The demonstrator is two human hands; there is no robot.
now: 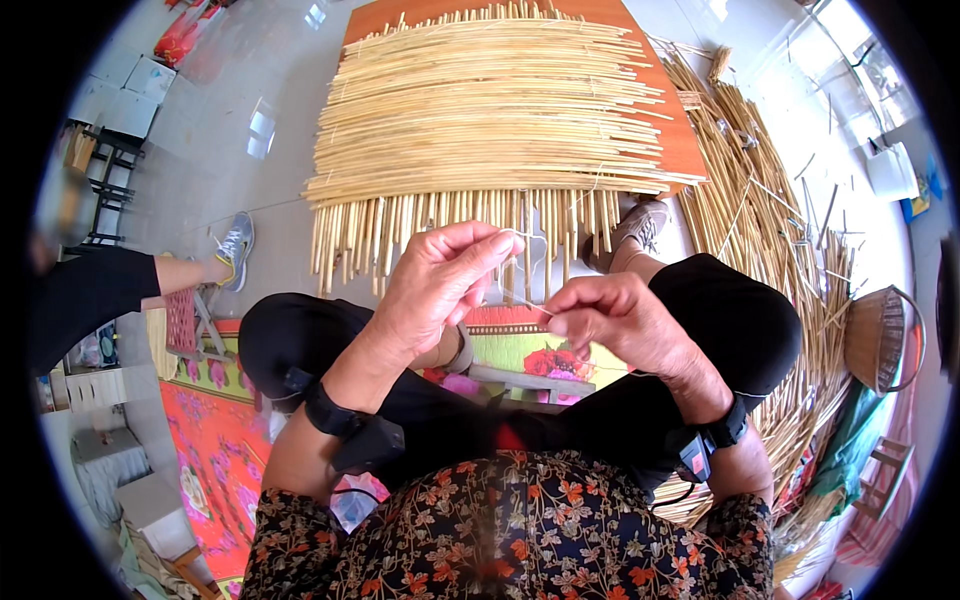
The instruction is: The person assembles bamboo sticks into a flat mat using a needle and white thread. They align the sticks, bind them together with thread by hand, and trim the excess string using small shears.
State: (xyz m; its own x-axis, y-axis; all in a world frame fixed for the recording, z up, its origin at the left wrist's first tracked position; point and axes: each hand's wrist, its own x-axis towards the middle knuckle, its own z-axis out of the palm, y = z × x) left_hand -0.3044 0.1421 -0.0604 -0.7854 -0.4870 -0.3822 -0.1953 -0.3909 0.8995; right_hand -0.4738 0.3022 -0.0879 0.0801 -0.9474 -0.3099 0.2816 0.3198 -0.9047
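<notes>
A thin white string (522, 301) runs between my two hands in front of the near edge of a mat of straw-coloured stalks (490, 110). My left hand (440, 282) pinches it between thumb and forefinger, and a loose loop curls beside the fingertips. To the right, my right hand (622, 318) also has its fingers closed on the string. The mat's stalks lie side by side across a reddish-brown board (672, 125). From its near edge a row of upright-looking stalk ends (365, 235) hangs down, just beyond my hands.
Many loose stalks (770, 220) cover the floor to the right, near a wicker basket (880, 340). Another person's leg and shoe (236, 250) come in from the left. A flowered cloth (205, 450) spreads below. A white bucket (890, 172) stands at the far right.
</notes>
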